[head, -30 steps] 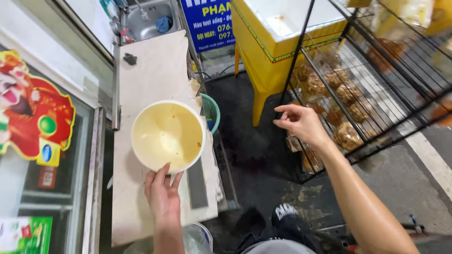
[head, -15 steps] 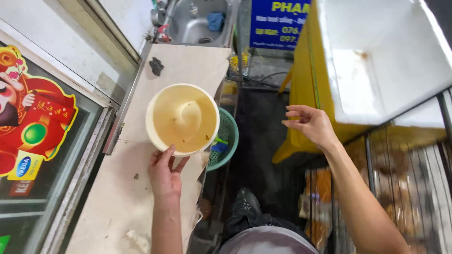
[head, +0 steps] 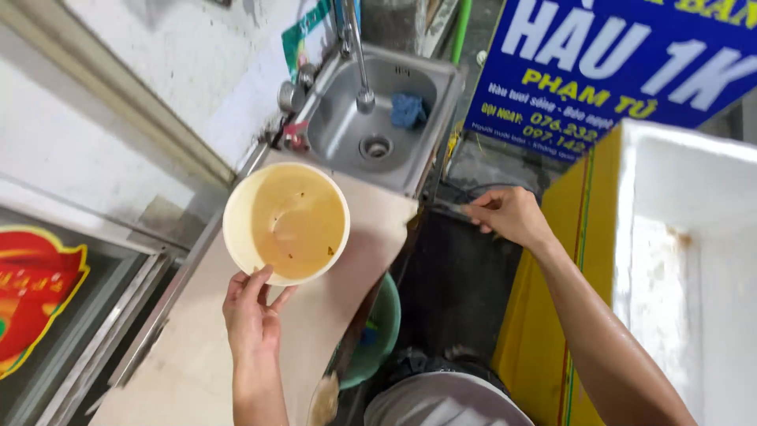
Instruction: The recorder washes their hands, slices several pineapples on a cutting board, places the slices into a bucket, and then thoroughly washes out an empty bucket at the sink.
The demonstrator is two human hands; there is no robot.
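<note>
The round cream bowl (head: 286,223) has no long axis; its mouth faces up, above the counter (head: 197,363). The left hand (head: 252,315) grips its rim at 6 o'clock. The sink (head: 378,118) lies at 1 o'clock, and at 3 o'clock the right hand (head: 509,214) is loosely curled, holding nothing.

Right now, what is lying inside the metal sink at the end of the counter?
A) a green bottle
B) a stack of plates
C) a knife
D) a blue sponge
D: a blue sponge lies in the basin of the sink beside the drain, below the tap; no plates, bottle or knife show there, and the cream bowl is over the counter, held by the left hand.
</note>
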